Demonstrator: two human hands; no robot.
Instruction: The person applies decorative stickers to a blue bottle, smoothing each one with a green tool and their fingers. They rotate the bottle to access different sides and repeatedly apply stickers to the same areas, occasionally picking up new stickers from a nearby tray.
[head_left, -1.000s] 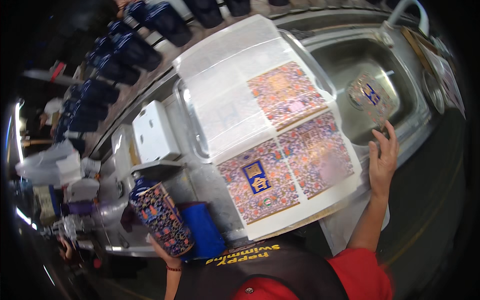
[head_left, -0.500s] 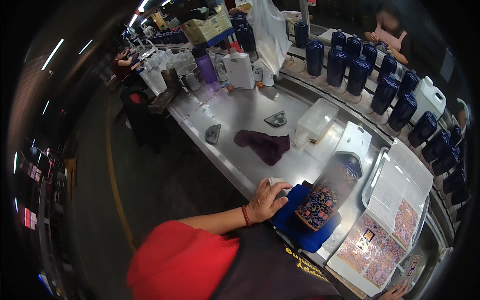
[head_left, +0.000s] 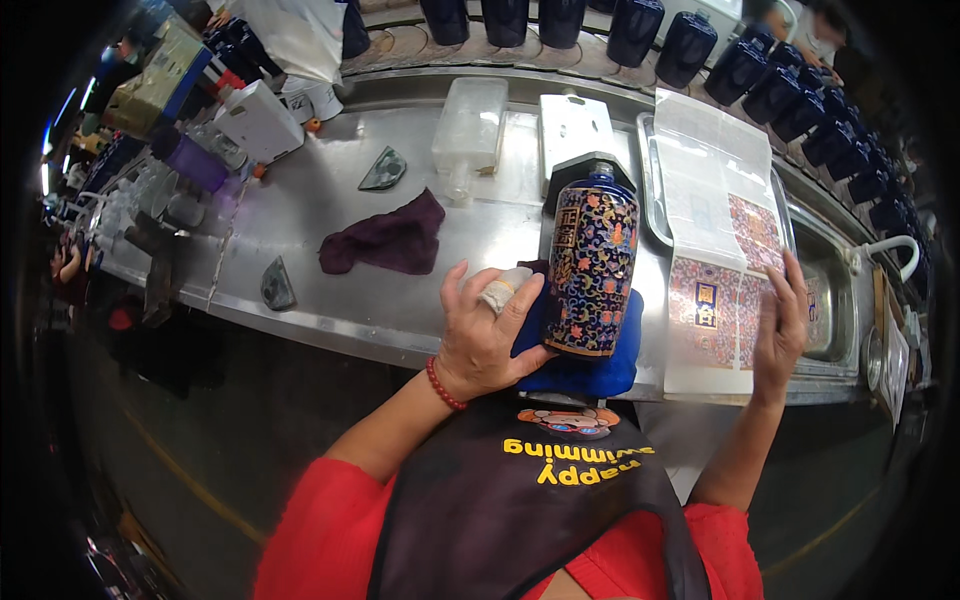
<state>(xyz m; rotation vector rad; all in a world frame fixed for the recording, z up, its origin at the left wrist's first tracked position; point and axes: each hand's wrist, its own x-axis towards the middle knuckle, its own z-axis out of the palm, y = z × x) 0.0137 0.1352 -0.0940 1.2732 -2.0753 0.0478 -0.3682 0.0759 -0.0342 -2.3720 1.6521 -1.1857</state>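
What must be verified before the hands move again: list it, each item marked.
1. Bottle on the blue cloth: ok, its lower end lies over it.
2. Left hand at the bottle: ok, thumb by its lower edge.
3. Left fingers bare: not ok, something pale sits at them.
4. Right hand touching the printed sheet: cannot tell.
5. Purple cloth apart from the left hand: ok.

Patterned bottle [head_left: 593,268] on blue cloth [head_left: 582,376]
My left grip [head_left: 486,335] is beside it, my right grip [head_left: 782,335] over a printed sheet [head_left: 715,340].
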